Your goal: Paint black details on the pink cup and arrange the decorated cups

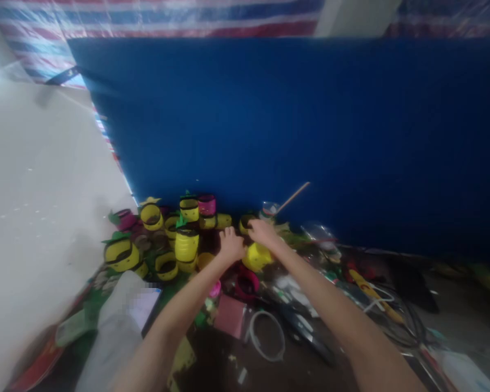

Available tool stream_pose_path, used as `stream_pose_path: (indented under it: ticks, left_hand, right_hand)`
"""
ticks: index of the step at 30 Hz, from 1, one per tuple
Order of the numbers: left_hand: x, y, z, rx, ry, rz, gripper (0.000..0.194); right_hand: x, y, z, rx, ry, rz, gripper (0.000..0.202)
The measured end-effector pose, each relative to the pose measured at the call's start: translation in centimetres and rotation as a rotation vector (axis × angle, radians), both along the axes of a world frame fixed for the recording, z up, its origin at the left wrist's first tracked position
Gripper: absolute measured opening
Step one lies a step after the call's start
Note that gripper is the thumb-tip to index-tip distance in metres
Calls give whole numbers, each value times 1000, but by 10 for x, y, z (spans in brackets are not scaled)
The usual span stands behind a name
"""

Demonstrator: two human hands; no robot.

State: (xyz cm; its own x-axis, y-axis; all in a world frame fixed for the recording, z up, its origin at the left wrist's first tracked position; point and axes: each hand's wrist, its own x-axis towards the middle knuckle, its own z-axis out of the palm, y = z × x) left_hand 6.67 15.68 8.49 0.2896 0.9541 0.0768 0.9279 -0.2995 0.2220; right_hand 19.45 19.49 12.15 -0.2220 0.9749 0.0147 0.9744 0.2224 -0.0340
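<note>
Both arms reach forward over a cluttered work surface. My left hand [232, 246] is above the middle of the clutter, its fingers apart and nothing visible in them. To its right, my right hand [262, 233] has its fingers closed at the edge of a yellow cup [247, 224] with a dark rim; the exact grip is blurred. Just below the right hand lies a bright yellow piece [257, 257]. Several yellow cups [187, 245] with dark rims and green tops stand left of the hands. A magenta cup [206, 204] stands behind them, and a dark pink one [247, 285] sits below the hands.
A clear cup [270, 209] with a thin stick stands at the back. Nearer are a pink square [230, 316], a coiled clear tube [267, 336] and a black tool [304, 330]. A yellow-handled tool [375, 296] and cables lie right. A blue panel [294, 125] rises behind.
</note>
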Motion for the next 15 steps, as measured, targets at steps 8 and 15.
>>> stream_pose_path:
  ticks: [8, 15]
  left_hand:
    - [-37, -35, 12, 15, -107, 50, 28]
    - [-78, -81, 23, 73, -334, 66, 28]
  right_hand:
    - [6, -10, 12, 59, 64, 44, 25]
    - [-31, -8, 21, 120, 227, 162, 27]
